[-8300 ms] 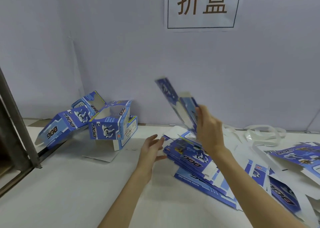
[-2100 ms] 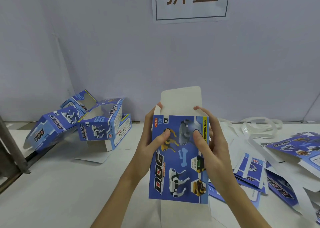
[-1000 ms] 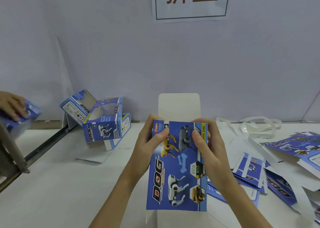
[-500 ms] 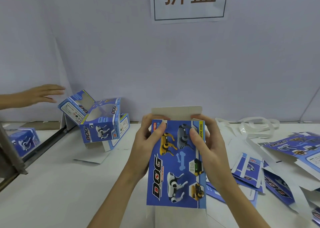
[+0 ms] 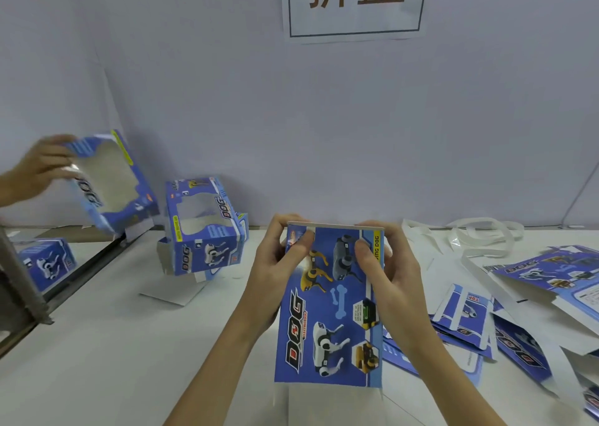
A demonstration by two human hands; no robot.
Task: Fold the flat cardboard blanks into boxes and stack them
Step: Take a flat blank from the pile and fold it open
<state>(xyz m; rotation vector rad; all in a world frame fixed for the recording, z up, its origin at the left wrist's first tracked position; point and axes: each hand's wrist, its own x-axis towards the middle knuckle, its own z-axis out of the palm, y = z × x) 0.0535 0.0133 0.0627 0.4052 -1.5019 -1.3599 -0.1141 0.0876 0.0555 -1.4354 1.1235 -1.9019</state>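
I hold a blue "DOG" cardboard box blank (image 5: pixel 327 322) upright in front of me over the white table (image 5: pixel 113 360). My left hand (image 5: pixel 275 263) grips its upper left edge, thumb on the printed face. My right hand (image 5: pixel 385 270) grips the upper right edge, thumb on the face too. The white top flap is bent back behind the panel, only its edge showing. A folded box (image 5: pixel 201 227) with a window stands at the back left. Flat blanks (image 5: pixel 470 322) lie in a heap to the right.
Another person's hand (image 5: pixel 35 169) at the far left holds a second windowed box (image 5: pixel 110 179) in the air. One more box (image 5: pixel 48 260) lies beyond a metal bar (image 5: pixel 19 276) at the left. White plastic straps (image 5: pixel 479 237) lie by the back wall.
The top flap of my blank has gone from standing up to folded back behind the panel. The other person's hand has picked one folded box up off the pile at the left.
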